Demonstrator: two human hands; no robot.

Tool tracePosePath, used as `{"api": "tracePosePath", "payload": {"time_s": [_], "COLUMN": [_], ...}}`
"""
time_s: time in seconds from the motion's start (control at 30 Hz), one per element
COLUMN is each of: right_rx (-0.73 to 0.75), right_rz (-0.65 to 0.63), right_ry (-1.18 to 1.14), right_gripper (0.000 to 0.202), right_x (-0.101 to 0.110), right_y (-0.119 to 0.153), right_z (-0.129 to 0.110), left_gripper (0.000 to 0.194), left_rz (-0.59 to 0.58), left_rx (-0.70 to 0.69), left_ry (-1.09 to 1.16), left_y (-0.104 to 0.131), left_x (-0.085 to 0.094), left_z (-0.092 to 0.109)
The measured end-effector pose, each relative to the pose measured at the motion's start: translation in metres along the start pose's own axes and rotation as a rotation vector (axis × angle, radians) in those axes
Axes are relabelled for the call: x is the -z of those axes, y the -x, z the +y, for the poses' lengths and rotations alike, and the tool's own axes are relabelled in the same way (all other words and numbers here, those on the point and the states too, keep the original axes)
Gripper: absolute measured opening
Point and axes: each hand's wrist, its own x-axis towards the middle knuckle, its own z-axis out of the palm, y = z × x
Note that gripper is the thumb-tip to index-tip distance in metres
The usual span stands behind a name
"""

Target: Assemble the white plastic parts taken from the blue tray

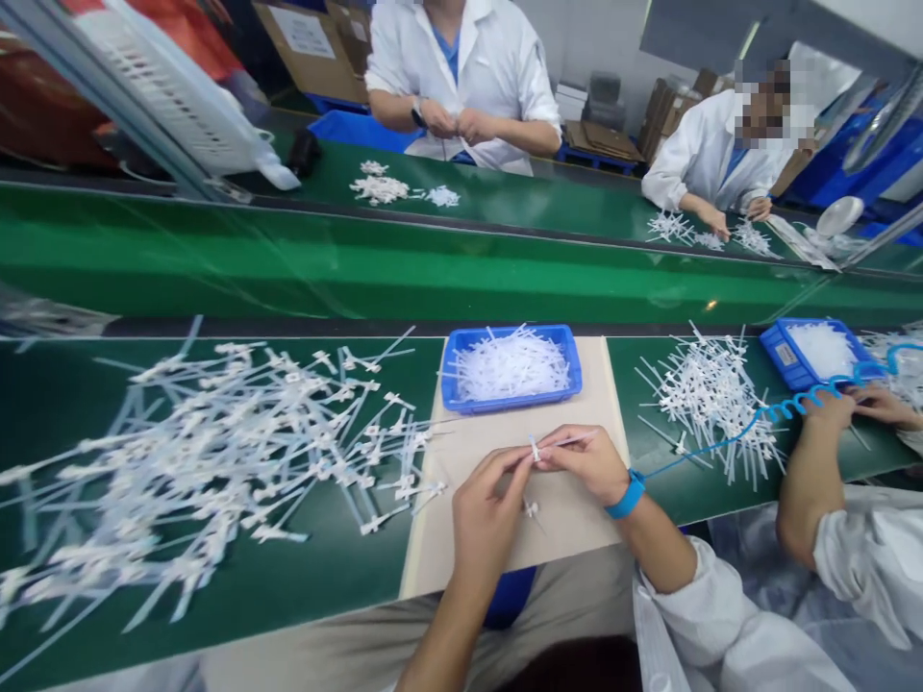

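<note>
My left hand (490, 495) and my right hand (587, 461) meet above a beige board (447, 538). Fingertips of both pinch a small white plastic part (535, 449); a thin pale strip extends from it under my right fingers. A blue wristband with a coiled cord is on my right wrist. Just below my hands, another small white piece (532, 509) lies on the board. Beyond them stands a blue tray (451, 392) full of thin translucent strips. A wide pile of white parts with pale strips (288, 413) spreads over the green table to the left.
At the right lie another pile of white parts (713, 394) and a second blue tray (783, 356), near a co-worker's hands (829, 408). A clear partition crosses behind the trays. Across it, two people in white coats handle small parts at a green bench (548, 197).
</note>
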Motion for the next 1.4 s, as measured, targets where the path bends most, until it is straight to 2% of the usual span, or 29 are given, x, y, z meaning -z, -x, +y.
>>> {"api": "tracePosePath", "payload": {"time_s": [0.23,0.53,0.77,0.87,0.97,1.1,1.13,1.17,1.23,1.3,1.4], "right_rx": [-0.01,-0.031,0.025,0.176,0.429,0.608,0.628,0.629,0.565,0.491,0.483], "right_rz": [-0.005,-0.03,-0.033,0.094,0.393,0.913,1.007,1.049,0.974,0.821,0.68], "right_ry": [-0.079,-0.084,-0.031,0.149,0.397,0.745,0.848,0.962,1.184,1.358,1.497], "right_gripper": [0.047,0.048,0.045,0.039,0.034,0.042,0.044,0.046,0.049,0.053,0.062], "right_x": [-0.004,0.001,0.006,0.031,0.079,0.151,0.166,0.18,0.201,0.211,0.204], "right_y": [-0.003,-0.001,0.001,0.016,0.037,0.056,0.057,0.058,0.06,0.062,0.072], "right_z": [0.005,0.004,0.0,-0.021,-0.055,-0.091,-0.094,-0.095,-0.091,-0.084,-0.079], "left_gripper": [0.019,0.021,0.022,0.04,0.046,0.035,0.035,0.037,0.045,0.05,0.041], "left_rz": [0.062,0.022,0.025,0.08,0.094,-0.037,-0.079,-0.115,-0.173,-0.228,-0.26], "left_rx": [0.048,0.017,-0.023,-0.058,-0.04,-0.074,-0.112,-0.153,-0.226,-0.268,-0.298], "left_ry": [-0.009,0.033,0.017,0.003,-0.026,-0.096,-0.126,-0.164,-0.255,-0.333,-0.372], "left_y": [0.0,0.001,0.003,0.007,0.013,0.022,0.024,0.026,0.029,0.032,0.033], "left_x": [-0.005,-0.001,-0.008,0.0,0.019,0.041,0.043,0.043,0.042,0.039,0.036], "left_z": [-0.008,-0.012,-0.01,-0.009,-0.011,-0.02,-0.022,-0.025,-0.03,-0.033,-0.037]}}
